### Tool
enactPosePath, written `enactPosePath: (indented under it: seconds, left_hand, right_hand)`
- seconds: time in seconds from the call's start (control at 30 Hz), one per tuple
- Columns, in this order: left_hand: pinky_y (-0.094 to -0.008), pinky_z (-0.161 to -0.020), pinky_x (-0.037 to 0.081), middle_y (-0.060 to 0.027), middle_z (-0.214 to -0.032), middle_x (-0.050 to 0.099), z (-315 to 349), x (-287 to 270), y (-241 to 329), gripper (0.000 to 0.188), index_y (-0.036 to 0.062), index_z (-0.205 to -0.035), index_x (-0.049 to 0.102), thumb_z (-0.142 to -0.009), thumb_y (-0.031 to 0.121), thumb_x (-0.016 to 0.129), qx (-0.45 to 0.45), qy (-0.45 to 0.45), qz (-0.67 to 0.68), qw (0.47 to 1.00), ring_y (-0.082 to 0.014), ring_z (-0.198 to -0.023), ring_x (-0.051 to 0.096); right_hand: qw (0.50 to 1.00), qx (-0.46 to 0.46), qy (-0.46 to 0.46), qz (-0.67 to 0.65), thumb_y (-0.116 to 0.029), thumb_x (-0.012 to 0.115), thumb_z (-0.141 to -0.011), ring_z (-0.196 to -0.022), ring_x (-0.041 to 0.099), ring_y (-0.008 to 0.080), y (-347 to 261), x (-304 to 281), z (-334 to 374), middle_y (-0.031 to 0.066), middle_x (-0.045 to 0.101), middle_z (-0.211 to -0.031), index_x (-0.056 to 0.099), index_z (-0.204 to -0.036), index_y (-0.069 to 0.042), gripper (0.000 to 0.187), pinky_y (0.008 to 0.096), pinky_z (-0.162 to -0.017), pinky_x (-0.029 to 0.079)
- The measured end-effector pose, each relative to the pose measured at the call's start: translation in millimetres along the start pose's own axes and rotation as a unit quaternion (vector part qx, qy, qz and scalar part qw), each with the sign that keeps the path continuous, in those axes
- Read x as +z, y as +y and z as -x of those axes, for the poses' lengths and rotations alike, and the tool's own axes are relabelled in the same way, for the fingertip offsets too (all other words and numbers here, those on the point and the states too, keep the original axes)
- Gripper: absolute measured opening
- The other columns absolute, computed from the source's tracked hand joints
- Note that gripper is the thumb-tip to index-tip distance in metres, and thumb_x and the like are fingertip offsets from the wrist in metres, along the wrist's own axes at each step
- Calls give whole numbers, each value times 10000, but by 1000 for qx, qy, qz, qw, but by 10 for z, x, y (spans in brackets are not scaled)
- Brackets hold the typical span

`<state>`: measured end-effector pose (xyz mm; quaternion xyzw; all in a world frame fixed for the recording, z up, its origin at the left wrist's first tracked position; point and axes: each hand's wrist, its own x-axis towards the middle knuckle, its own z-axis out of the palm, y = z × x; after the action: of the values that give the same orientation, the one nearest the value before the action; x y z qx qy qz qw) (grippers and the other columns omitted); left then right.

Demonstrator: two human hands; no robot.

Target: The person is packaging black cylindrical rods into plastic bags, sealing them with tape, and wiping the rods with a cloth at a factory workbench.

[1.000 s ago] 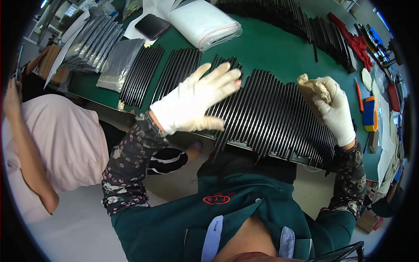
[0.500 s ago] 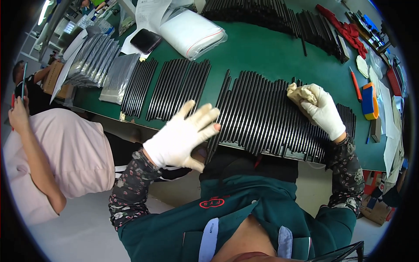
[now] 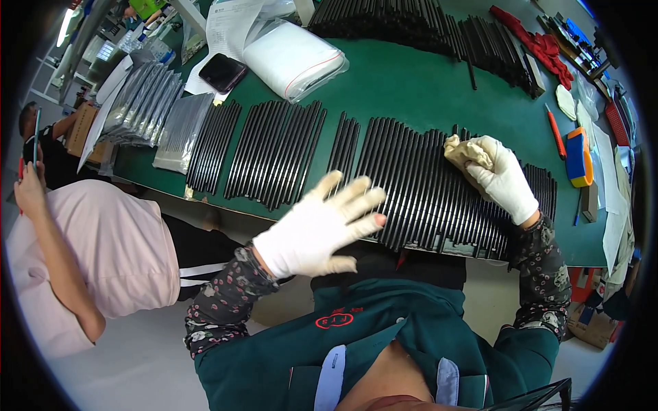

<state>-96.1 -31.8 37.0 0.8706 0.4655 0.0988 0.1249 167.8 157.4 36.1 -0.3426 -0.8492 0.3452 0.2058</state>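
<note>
A wide row of slim black rods [image 3: 411, 175] lies side by side along the near edge of the table. My left hand [image 3: 312, 229], in a white glove with cream fingers, is spread flat over the lower left part of this row, holding nothing; one bare fingertip shows. Just beyond its fingers a narrow group of rods [image 3: 345, 142] stands slightly apart from the row. Toward the row's right end my right hand [image 3: 508, 181], gloved too, grips a crumpled cream cloth [image 3: 471, 155] resting on the rods.
Two more rod groups [image 3: 274, 151] and bagged packs [image 3: 140, 106] lie to the left. A phone [image 3: 223, 72], a white plastic-wrapped bundle [image 3: 295, 60] and rod piles [image 3: 387, 24] are farther back. A red pen-like tool [image 3: 555, 130] and tape roll [image 3: 579, 157] lie right. A co-worker [image 3: 103, 253] is at left.
My left hand has moved right, over the row. Several rods at its left end now form a narrow group with a gap. The right hand stays on the cloth, almost in place.
</note>
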Motion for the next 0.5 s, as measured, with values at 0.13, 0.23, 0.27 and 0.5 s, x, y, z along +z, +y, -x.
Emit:
enactPosePath:
  seconds: [0.13, 0.23, 0.27, 0.5]
  left_hand:
    - [-510, -1065, 286, -165, -1377, 412, -55, 81, 98, 783, 69, -1256, 486, -608, 396, 781, -26, -8, -15, 1000, -352, -1301, 374]
    - [-513, -1077, 268, -183, -1384, 397, 125, 63, 29, 830, 24, -1264, 460, -586, 375, 788, -77, 25, -33, 996, -375, -1308, 364]
    - [-518, -1080, 260, -192, -1388, 391, 181, 60, 18, 863, 18, -1278, 443, -580, 393, 782, -99, 24, -33, 994, -389, -1310, 357]
    - [-561, -1022, 299, -85, -1325, 455, 188, 175, 150, 735, 149, -1190, 503, -568, 416, 789, -21, 20, -23, 999, -310, -1255, 416]
  right_hand:
    - [1000, -2, -12, 13, -47, 629, -795, -856, 597, 270, 22, -9, -10, 140, 612, -916, 581, -1015, -9, 229, 337, -804, 475]
    - [1000, 0, -13, 19, -48, 632, -788, -854, 598, 277, 1, -12, -1, 146, 611, -916, 580, -1013, -6, 235, 342, -802, 476]
    - [1000, 1, -12, 16, -50, 632, -786, -850, 599, 283, -14, -20, -1, 149, 610, -912, 579, -1011, -4, 236, 346, -798, 477]
    - [974, -197, 49, 100, -100, 663, -779, -788, 596, 299, -442, 156, -228, 118, 600, -843, 602, -963, -41, 202, 365, -710, 489]
